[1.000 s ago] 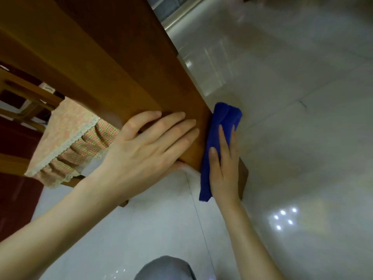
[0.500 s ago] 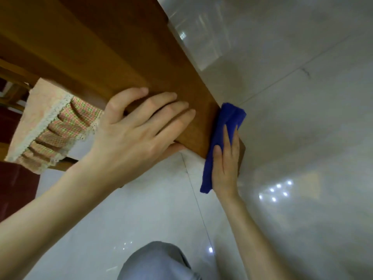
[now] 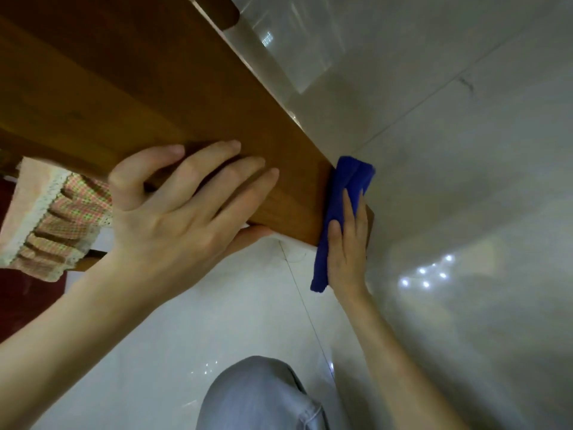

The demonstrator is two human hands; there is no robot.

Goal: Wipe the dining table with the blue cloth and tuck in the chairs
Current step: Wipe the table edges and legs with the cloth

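The wooden dining table [image 3: 155,97] fills the upper left, seen from low down beside its end. My left hand [image 3: 186,209] grips the table's edge, fingers laid on the wood and thumb tucked underneath. A folded blue cloth [image 3: 347,184] lies against the table's end face. With straight fingers, my right hand [image 3: 347,246] presses the cloth flat to that face. The cloth's lower end hangs past the wood's bottom edge.
A chair with a pink checked, lace-trimmed cushion [image 3: 52,218] sits under the table at the left. Glossy white floor tiles [image 3: 449,150] spread to the right and below. My knee in grey trousers [image 3: 257,395] is at the bottom centre.
My right hand has slid the cloth a little along the table's end, so more of it hangs below the wood. My left hand keeps its hold; the view has shifted.
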